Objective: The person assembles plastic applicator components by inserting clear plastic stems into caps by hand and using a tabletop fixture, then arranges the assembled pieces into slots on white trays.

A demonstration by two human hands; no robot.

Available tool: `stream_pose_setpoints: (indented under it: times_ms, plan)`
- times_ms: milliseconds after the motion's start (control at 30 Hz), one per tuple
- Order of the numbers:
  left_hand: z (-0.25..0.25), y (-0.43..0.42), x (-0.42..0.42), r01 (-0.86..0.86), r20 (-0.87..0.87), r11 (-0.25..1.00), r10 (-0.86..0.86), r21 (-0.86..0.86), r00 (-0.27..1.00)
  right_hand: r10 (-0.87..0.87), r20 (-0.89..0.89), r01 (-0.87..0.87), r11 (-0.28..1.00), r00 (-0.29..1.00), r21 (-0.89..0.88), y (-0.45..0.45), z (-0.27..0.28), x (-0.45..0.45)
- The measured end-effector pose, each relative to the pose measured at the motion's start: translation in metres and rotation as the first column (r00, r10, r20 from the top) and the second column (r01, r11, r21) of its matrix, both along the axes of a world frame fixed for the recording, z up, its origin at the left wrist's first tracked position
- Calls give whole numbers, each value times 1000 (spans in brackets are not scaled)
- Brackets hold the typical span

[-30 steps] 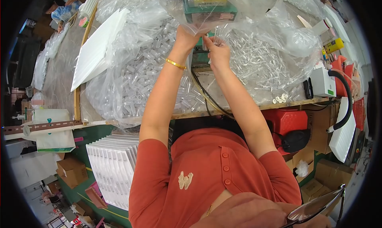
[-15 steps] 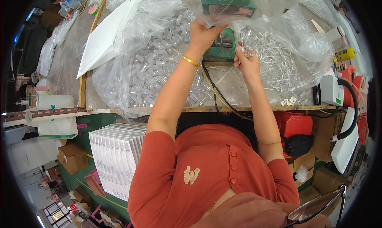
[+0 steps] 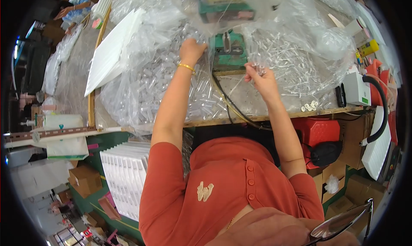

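Note:
My left hand [image 3: 192,51], with a gold bangle at the wrist, is over the pile of clear plastic tubes [image 3: 159,78]. Its fingers are bent together, and what they may hold is too blurred to make out. Small clear pieces [image 3: 258,68] are pinched in my right hand [image 3: 264,80], beside the heap of thin clear and white parts [image 3: 285,65]. Between the hands stands a green metal fixture [image 3: 229,50], with a clear piece upright on it. Plastic sheeting hangs over a green box-shaped machine head [image 3: 225,7] above the fixture.
White corrugated sheets [image 3: 113,53] lie at the left. Small round pieces [image 3: 309,106] sit near the front edge, by a white box [image 3: 357,88] with a black hose. Stacked white trays [image 3: 124,177] stand below the bench. Another person [image 3: 77,7] is at the far left.
My left hand has moved left from the green fixture to the tubes. My right hand has drawn back and lower with its clear pieces. The fixture now shows an upright clear piece.

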State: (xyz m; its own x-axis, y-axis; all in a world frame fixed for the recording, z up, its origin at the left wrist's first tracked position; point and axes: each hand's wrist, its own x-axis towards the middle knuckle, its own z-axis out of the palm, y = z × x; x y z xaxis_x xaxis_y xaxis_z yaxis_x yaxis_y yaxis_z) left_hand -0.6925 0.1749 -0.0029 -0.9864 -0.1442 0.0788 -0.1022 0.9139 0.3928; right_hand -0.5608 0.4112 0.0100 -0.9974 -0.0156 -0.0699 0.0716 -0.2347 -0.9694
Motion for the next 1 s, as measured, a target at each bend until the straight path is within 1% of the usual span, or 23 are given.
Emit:
stream_pose_setpoints:
  times_ms: [100, 167, 200, 233, 267, 300, 333, 367, 400, 433, 467, 500, 533, 600, 633, 667, 700, 733, 767, 833, 900, 933, 1000]
  plan:
    - [-7, -5, -8, 71, 12, 994, -70, -87, 997, -53, -4, 53, 997, 999, 49, -1, 5, 3]
    - [-9, -13, -9, 158, 52, 981, -154, -109, 987, 51, 45, -56, 990, 998, 130, 0, 6, 7]
    - [-11, -18, -8, 197, 67, 975, -191, -105, 979, 30, 43, -36, 991, 999, 127, 1, 6, 8]
    - [-8, -22, -2, 212, 70, 971, -205, -110, 976, 75, 69, -88, 977, 995, 193, 1, 4, 11]
    - [-5, -26, 4, 177, 59, 982, -173, -70, 983, 121, 98, -142, 956, 988, 257, 0, 3, 12]
    - [0, -25, 9, 141, 40, 990, -140, -27, 989, 108, 91, -129, 958, 990, 257, -2, 3, 13]
    - [5, -21, 18, 139, -59, 965, -129, 220, 990, 83, 73, -97, 972, 994, 215, -4, 3, 15]
    - [10, -16, 30, 160, -154, 877, -100, 453, 983, 54, 49, -62, 983, 997, 173, -6, 3, 16]
    - [19, -8, 41, 64, -37, 746, -53, 662, 998, 50, 22, -53, 986, 999, 159, -8, -6, 16]
    - [29, 2, 51, -45, 84, 569, -42, 821, 996, 48, -12, -45, 988, 999, 147, -10, -10, 12]
    - [34, 13, 60, -79, 123, 421, -77, 904, 989, 35, -59, -25, 988, 998, 155, -9, -2, 5]
    - [37, 23, 68, -138, 176, 268, -121, 953, 977, 96, 1, -95, 986, 995, 137, -11, 3, 6]
    - [43, 34, 74, -125, 164, 270, -127, 955, 978, 161, 75, -169, 979, 984, 112, -14, 6, 6]
    - [52, 48, 87, -207, 196, -23, -225, 978, 955, 149, 53, -153, 984, 987, 96, -18, 8, 5]
    - [51, 49, 87, -220, 204, -47, -227, 974, 952, 142, 39, -145, 986, 989, 80, -19, 8, 6]
    - [48, 49, 85, -212, 183, -107, -234, 971, 955, 152, 55, -157, 984, 987, 83, -17, 8, 6]
    - [43, 48, 83, -214, 174, -166, -229, 963, 958, 84, 54, -88, 992, 995, 88, -14, 11, 6]
    - [37, 47, 76, -166, 122, -192, -222, 967, 967, 26, 66, -32, 995, 997, 91, -13, 12, 8]
    - [27, 44, 74, -134, 91, -212, -203, 968, 975, 23, 84, -30, 995, 996, 90, -11, 8, 8]
    - [46, 52, 82, -147, 118, -126, -213, 981, 970, 35, 87, -44, 993, 996, 113, -7, 11, 4]
    - [55, 60, 87, -144, 110, -148, -219, 978, 969, 66, 100, -79, 989, 993, 127, -12, 18, 8]
    - [57, 58, 88, -152, 120, -152, -202, 977, 972, 45, 94, -60, 985, 995, 161, -13, 21, 5]
    - [57, 56, 90, -19, 41, 116, -186, 993, 982, 21, 93, -39, 979, 995, 199, -16, 20, 7]
